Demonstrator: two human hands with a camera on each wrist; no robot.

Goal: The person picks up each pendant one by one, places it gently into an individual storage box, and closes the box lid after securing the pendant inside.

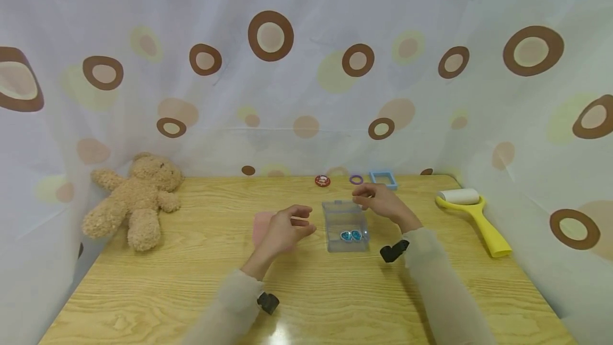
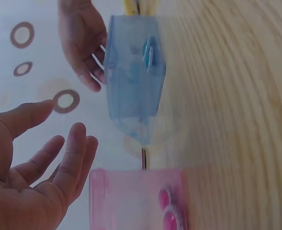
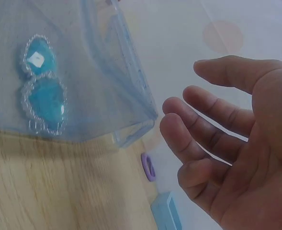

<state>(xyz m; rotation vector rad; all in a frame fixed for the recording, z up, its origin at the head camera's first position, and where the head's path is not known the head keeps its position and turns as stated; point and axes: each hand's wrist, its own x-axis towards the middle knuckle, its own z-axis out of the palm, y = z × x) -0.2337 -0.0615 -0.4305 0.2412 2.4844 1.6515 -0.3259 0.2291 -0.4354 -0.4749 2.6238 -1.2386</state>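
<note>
A translucent blue plastic box point(image 1: 335, 238) stands between my two hands with its lid point(image 1: 340, 207) raised at the back. Inside lie two joined blue gems point(image 3: 46, 98) edged with clear beads. My left hand point(image 1: 284, 229) hovers left of the box, fingers apart and holding nothing. Under and behind that hand, partly covered by it, is a pink translucent box point(image 2: 124, 191) with pink gems point(image 2: 170, 215) in it. My right hand point(image 1: 380, 202) is at the lid's right corner, its fingers loosely bent with nothing between them; the right wrist view shows a gap to the box.
At the back are a red round badge point(image 1: 323, 181), a purple ring point(image 1: 356, 175) and a light blue square frame point(image 1: 394, 185). A teddy bear point(image 1: 136, 198) lies at the left. A yellow-handled lint roller point(image 1: 488, 228) lies at the right. A dotted curtain point(image 1: 306, 95) borders the wooden table point(image 1: 335, 302).
</note>
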